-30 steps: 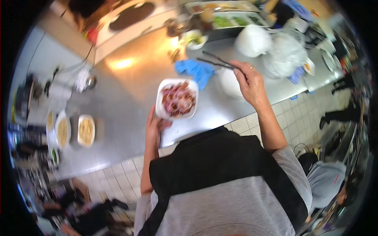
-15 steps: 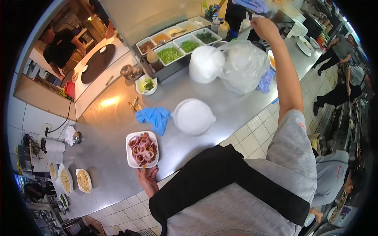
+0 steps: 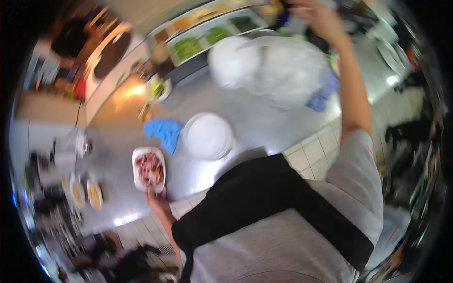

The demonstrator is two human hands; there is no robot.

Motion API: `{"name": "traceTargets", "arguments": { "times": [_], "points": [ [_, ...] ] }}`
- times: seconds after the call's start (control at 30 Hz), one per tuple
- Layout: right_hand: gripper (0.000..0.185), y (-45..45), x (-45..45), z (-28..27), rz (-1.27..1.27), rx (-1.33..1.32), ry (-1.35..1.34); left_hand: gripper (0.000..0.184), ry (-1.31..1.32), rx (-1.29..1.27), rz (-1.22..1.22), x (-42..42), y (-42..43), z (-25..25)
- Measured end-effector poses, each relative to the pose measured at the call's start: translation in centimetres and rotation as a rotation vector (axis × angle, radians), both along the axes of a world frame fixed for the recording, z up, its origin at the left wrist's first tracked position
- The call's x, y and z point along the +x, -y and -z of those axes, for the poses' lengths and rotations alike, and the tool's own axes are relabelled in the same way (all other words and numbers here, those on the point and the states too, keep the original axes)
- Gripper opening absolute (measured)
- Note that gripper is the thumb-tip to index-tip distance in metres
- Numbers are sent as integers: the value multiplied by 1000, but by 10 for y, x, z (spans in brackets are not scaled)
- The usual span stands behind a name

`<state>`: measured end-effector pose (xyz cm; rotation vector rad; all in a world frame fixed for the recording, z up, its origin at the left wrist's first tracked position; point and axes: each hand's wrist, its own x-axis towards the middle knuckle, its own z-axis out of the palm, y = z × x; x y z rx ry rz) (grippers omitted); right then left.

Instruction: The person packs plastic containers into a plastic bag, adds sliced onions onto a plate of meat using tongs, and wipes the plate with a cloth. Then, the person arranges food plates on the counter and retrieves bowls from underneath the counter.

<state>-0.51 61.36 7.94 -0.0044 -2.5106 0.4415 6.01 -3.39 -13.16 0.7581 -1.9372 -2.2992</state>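
Touching a white dish (image 3: 136, 172) with the left hand (image 3: 159, 200), with the right hand (image 3: 312, 14) far out ahead

Closest in, wearing a grey T-shirt (image 3: 264, 245) and a black apron (image 3: 245, 188). Just beyond, touching the near end of the white dish with the left hand, fingertips at the rim; through the blur, cannot tell whether clasped on it or only resting against it. Has the white dish over the near part of the steel worktop (image 3: 193, 101), filled with brown and pinkish food (image 3: 150, 167); cannot tell whether set down flat or slightly raised. To the left of it, apart, shows two oblong dishes (image 3: 97, 206) of pale food.

A little farther off, has a crumpled blue cloth (image 3: 164, 133) near the white dish and, right next to that cloth, a round white container (image 3: 207, 136). Beyond, shows a small bowl (image 3: 150, 88) of greens, then a bulky clear plastic bag (image 3: 292, 70) with a purple cloth (image 3: 324, 92) by its right side.

Holds the right arm (image 3: 354, 89) stretched past the purple cloth. With the right hand cut by the upper edge and smeared, cannot tell whether released, clenched or grasping anything. Toward the back, shows trays (image 3: 192, 58) of chopped greens.
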Motion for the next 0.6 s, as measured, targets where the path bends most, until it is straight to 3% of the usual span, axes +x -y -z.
{"name": "traceTargets", "arguments": {
  "times": [0.03,0.07,0.1,0.17,0.2,0.23,0.3,0.37,0.47,0.57,0.6],
  "points": [
    [27,35,19,-26,313,-16,169,42,-22,-9,1,-1,1,4],
    [23,15,26,-3,71,-187,-178,39,-16,4,-41,-3,-9,-6],
    [22,67,43,-9,-42,-467,-304,39,12,-17,-25,-3,-3,-3],
    [15,112,68,0,-250,-436,-143,42,1,25,-83,-3,-1,1],
    [9,136,69,15,-567,-505,-90,45,-6,18,-92,-2,-4,-2],
    [7,169,59,30,-817,-360,-61,48,1,10,-85,-3,-2,-1],
    [20,236,60,55,-813,-219,363,48,-11,16,-104,-4,-2,1],
    [35,292,53,85,-901,115,368,46,-4,25,-131,-6,1,0],
    [55,336,56,127,-734,309,397,45,-23,53,-10,-8,13,2],
    [67,332,53,149,-579,375,452,44,-10,79,39,-12,22,-1],
    [63,326,52,151,-499,388,470,47,-17,83,92,-13,26,-4]
  ]
}}
